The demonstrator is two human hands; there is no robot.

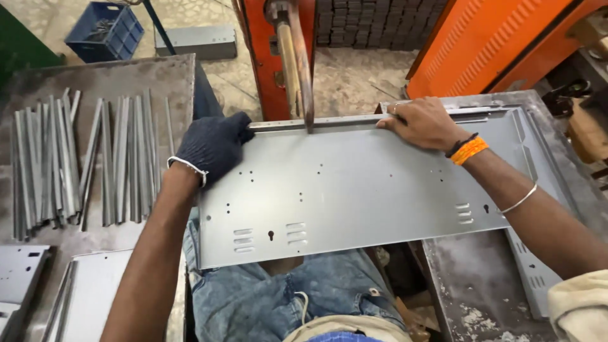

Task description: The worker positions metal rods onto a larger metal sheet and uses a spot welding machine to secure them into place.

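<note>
A grey sheet-metal panel [354, 190] with slots and small holes lies across my lap, its far edge under the copper electrode arm [303, 63] of an orange spot welder [266, 57]. A thin metal strip [285, 123] runs along that far edge. My left hand [212, 145], in a dark knitted glove, grips the panel's far left corner and the strip's end. My bare right hand [421, 123] presses down on the panel's far right edge, fingers curled over the strip.
Several thin metal strips [82, 164] lie in rows on the steel table at left. More grey panels [95, 297] are stacked at lower left, another panel [532, 152] sits under the right side. A blue crate [104, 31] stands on the floor beyond.
</note>
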